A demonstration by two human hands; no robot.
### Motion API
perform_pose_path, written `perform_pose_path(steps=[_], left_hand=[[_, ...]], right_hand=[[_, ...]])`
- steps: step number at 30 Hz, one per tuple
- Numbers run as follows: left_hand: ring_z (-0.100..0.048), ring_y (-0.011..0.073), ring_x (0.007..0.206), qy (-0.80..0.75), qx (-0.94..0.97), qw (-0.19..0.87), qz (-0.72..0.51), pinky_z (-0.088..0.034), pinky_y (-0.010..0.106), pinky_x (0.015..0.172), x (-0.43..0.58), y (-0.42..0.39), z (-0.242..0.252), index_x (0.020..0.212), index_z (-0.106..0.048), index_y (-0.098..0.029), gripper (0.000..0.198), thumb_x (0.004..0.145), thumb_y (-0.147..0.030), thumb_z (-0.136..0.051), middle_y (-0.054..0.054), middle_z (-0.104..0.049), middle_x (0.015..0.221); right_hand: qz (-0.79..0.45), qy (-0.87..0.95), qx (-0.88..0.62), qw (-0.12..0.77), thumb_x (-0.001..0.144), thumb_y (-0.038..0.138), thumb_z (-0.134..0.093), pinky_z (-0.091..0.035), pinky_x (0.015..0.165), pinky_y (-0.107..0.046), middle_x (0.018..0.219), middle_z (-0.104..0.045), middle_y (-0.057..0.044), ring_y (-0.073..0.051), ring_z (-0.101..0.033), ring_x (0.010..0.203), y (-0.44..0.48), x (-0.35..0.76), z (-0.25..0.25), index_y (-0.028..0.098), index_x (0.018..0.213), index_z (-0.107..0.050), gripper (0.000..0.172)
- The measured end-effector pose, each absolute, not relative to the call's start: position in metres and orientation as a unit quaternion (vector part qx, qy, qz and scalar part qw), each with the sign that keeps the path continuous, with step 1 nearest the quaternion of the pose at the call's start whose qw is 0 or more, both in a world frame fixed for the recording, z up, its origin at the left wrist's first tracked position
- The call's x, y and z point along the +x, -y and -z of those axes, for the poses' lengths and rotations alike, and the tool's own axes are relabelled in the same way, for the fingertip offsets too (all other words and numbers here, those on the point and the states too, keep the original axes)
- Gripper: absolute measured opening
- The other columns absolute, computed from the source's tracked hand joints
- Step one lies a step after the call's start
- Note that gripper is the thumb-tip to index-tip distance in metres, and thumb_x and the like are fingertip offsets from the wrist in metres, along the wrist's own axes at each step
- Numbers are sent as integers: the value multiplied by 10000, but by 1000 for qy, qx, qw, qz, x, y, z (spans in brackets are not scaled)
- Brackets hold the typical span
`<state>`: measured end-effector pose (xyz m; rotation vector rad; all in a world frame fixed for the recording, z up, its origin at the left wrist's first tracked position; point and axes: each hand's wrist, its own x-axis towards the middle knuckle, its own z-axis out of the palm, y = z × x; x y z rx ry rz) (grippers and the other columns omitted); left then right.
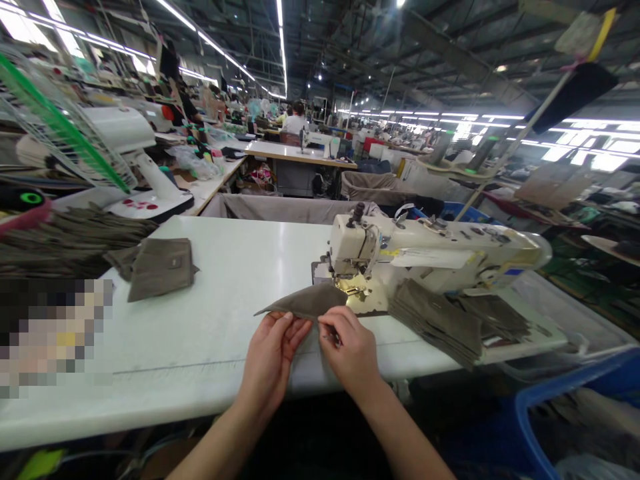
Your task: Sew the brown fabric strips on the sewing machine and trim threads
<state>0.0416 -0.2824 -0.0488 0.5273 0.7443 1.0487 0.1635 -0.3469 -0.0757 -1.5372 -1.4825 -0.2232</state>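
A dark olive-brown fabric piece (305,301) is held up in front of the sewing machine (425,250), its pointed end toward the left. My left hand (273,353) pinches the lower edge between thumb and fingers. Close beside it, my right hand (350,343) grips the same edge with bent fingers; the fingertips are partly hidden. The right end of the fabric lies near the lit needle area (356,288), and I cannot tell whether it is under the presser foot.
A stack of similar fabric pieces (435,320) lies right of the needle. Folded pieces (163,267) rest at the table's left, near a large fabric pile (75,240) and a fan (115,130). A blue bin (525,407) stands at the lower right.
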Motion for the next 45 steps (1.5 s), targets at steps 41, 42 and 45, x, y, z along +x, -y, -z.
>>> perform_pose_path(steps=[41,42,45], left_hand=[[-742,260,819,-366,392,690,-487,-583,326,691,-3,242,58,994,-721,-169,368,720,-404,-792,95,-783,898],[-742,259,822,-384,436,646,-496,-583,330,701,-11,228,52,1014,-716,-170,373,740,-420,-762,92,-782,906],[-733,235,860,-434,473,566,-517,-574,317,777,-43,170,27,1080,-699,-179,351,773,-345,-741,64,-776,933]], right_hand=[[-175,371,-744,527,763,610,-625,-537,658,-304,796,-746,-49,-243,-707,744,346,174,98,249,885,-694,388],[-140,382,-763,503,754,611,-607,-531,649,-313,826,-753,-42,-248,-704,739,348,180,105,274,872,-694,368],[-96,410,-771,478,751,587,-575,-526,623,-325,789,-743,-27,-242,-683,662,351,192,124,309,812,-683,305]])
